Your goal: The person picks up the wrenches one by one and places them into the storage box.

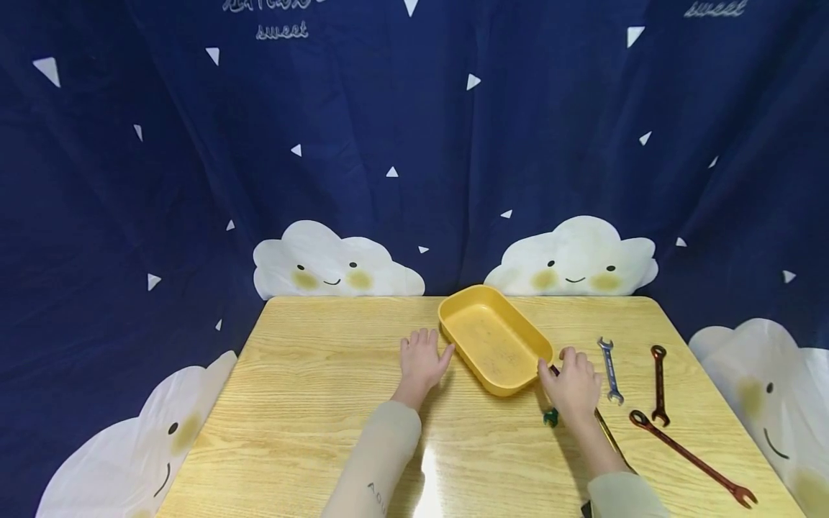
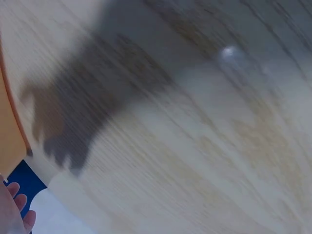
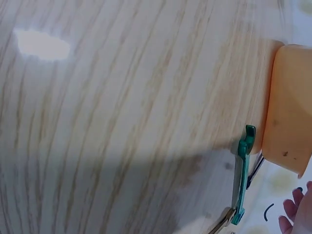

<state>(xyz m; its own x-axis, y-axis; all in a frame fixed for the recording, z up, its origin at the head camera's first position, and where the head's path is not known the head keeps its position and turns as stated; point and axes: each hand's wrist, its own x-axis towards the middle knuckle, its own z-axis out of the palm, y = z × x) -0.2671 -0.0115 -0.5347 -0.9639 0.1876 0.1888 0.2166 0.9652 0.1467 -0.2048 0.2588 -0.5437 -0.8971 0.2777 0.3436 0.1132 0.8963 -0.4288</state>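
Observation:
A yellow plastic basin (image 1: 461,306) stands at an angle near the table's far edge. Close to its left side is my left hand (image 1: 421,360), fingers extended forward and thumb pointing at the basin wall. My right hand (image 1: 573,385) is by the near right corner, its thumb at the rim and its fingers loosely bent with nothing gripped. Under and beside that hand lie a green wrench (image 3: 242,170), mostly hidden in the head view, and a long gold-toned wrench (image 1: 609,432), partly covered by the forearm. In the left wrist view, only fingertips (image 2: 20,201) show near the orange-looking basin (image 2: 9,131).
Right of my right hand lie a blue-silver wrench (image 1: 610,370), a short dark red wrench (image 1: 659,385) and a long red wrench (image 1: 693,457). The wooden table (image 1: 311,403) ends at a dark blue curtain (image 1: 363,108) printed with clouds.

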